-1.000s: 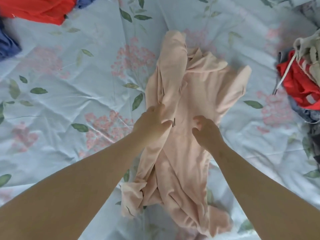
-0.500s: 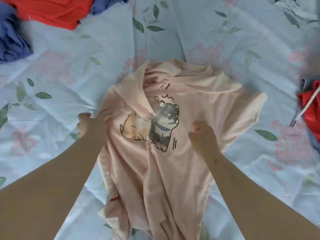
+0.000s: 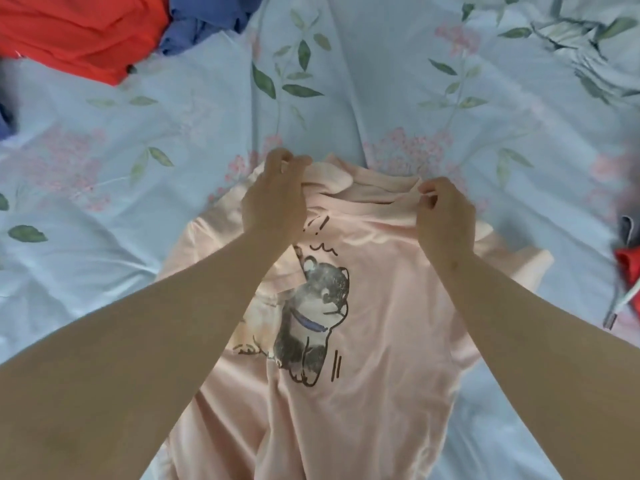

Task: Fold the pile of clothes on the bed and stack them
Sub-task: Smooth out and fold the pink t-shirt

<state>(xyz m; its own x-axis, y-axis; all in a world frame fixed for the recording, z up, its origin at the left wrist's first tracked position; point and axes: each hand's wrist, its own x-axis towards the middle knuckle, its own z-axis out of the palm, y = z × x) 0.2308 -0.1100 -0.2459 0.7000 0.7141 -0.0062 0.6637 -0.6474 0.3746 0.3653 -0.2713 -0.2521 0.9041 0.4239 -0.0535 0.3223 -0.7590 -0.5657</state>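
Observation:
A pale pink T-shirt (image 3: 381, 341) with a cartoon dog print lies front up on the bed, its collar at the far end. My left hand (image 3: 273, 199) pinches the shoulder fabric at the left of the collar. On the other side of the collar my right hand (image 3: 445, 216) grips the shoulder fabric. The shirt's lower hem runs out of the frame at the bottom, and my forearms cover parts of both sides.
The bed sheet (image 3: 346, 81) is light blue with leaves and pink flowers. A red garment (image 3: 79, 32) and a blue garment (image 3: 204, 19) lie at the far left. More clothes, red with a white drawstring (image 3: 628, 271), sit at the right edge.
The bunched shirt was spread open, showing the dog print. Both hands then moved from its middle up to the collar and took hold of the shoulders.

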